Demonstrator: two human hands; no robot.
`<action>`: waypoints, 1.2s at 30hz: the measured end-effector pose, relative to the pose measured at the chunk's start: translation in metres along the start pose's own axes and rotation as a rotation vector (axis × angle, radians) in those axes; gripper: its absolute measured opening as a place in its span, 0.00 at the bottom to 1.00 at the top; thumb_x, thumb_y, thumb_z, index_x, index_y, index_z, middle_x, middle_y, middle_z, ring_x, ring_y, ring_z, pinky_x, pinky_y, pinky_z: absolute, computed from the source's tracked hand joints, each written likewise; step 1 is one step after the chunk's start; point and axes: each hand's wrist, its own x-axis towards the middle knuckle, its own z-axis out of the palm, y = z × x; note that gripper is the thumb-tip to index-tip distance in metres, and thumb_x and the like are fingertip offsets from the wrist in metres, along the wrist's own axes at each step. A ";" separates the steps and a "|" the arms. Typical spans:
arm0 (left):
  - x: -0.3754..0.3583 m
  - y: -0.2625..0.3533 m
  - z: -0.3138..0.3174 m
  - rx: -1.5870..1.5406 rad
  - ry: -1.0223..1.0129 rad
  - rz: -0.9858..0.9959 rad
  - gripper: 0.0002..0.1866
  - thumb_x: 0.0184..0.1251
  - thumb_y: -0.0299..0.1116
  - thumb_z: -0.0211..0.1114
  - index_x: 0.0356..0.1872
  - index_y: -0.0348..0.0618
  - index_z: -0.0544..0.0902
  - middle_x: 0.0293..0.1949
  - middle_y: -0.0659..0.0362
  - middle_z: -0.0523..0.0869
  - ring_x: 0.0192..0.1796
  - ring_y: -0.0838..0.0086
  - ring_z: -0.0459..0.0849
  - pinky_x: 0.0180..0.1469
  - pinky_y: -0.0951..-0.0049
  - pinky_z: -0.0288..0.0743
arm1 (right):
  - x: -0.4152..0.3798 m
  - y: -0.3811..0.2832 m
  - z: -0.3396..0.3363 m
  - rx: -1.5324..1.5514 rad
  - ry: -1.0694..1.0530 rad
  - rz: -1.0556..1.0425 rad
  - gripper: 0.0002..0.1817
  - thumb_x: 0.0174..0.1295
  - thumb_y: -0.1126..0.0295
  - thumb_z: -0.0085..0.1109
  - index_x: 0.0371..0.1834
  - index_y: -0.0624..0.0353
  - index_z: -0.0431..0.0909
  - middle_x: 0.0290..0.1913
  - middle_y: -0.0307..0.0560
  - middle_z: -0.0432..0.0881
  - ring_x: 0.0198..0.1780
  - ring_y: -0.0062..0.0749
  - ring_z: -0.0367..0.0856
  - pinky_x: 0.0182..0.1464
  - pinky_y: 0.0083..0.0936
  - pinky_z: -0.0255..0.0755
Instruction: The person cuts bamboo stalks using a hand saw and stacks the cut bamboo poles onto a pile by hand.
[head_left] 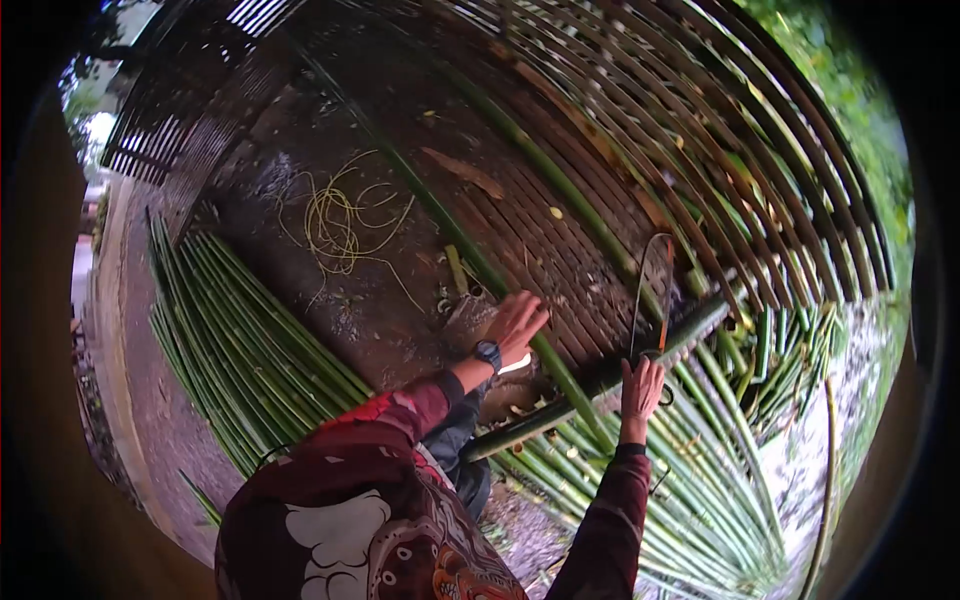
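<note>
1 long, slender green bamboo pole (pixel 562 380) is lying slantwise across a thicker, darker crossbar (pixel 530 430). The left hand (pixel 517 322) is resting over the pole, fingers extending; the view is not showing whether it is gripping. The right hand (pixel 642 385) is grasping 1 bow saw (pixel 666 300) by its handle.

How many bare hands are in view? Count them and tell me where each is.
2: the left hand is on a long green bamboo pole; the right hand grips the saw. No others show.
</note>
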 end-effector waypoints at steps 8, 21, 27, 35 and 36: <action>-0.021 -0.034 0.071 -1.819 0.369 -1.274 0.50 0.55 0.28 0.77 0.75 0.46 0.53 0.56 0.47 0.83 0.59 0.57 0.84 0.55 0.50 0.82 | -0.109 -0.075 -0.010 0.116 -0.177 0.073 0.48 0.63 0.49 0.69 0.81 0.58 0.57 0.78 0.61 0.63 0.78 0.58 0.61 0.77 0.54 0.55; -0.030 0.005 0.010 -1.870 0.184 -1.438 0.19 0.57 0.22 0.74 0.47 0.35 0.77 0.38 0.49 0.89 0.38 0.59 0.91 0.41 0.52 0.89 | -0.234 0.042 -0.003 -0.053 -0.203 0.123 0.18 0.55 0.74 0.70 0.45 0.59 0.72 0.42 0.53 0.80 0.49 0.49 0.81 0.53 0.48 0.74; -0.090 0.096 -0.028 -1.988 0.146 -1.607 0.18 0.62 0.20 0.74 0.49 0.38 0.77 0.44 0.50 0.87 0.45 0.59 0.90 0.51 0.54 0.89 | -0.272 0.099 -0.093 -0.175 -0.457 0.033 0.17 0.72 0.64 0.56 0.56 0.65 0.82 0.50 0.62 0.85 0.53 0.54 0.83 0.57 0.46 0.76; -0.224 0.021 -0.059 -1.636 0.419 -1.856 0.19 0.54 0.27 0.76 0.48 0.36 0.83 0.45 0.50 0.86 0.49 0.60 0.86 0.52 0.56 0.83 | -0.194 -0.039 -0.105 0.023 -0.513 -0.138 0.17 0.47 0.67 0.75 0.38 0.57 0.78 0.38 0.55 0.87 0.41 0.53 0.88 0.43 0.48 0.82; -0.244 -0.004 -0.089 -1.508 0.626 -1.914 0.22 0.47 0.29 0.77 0.46 0.33 0.84 0.41 0.47 0.86 0.45 0.60 0.86 0.42 0.53 0.83 | -0.184 -0.063 -0.080 0.068 -0.451 -0.267 0.18 0.48 0.65 0.75 0.39 0.57 0.79 0.36 0.55 0.87 0.38 0.57 0.88 0.44 0.49 0.82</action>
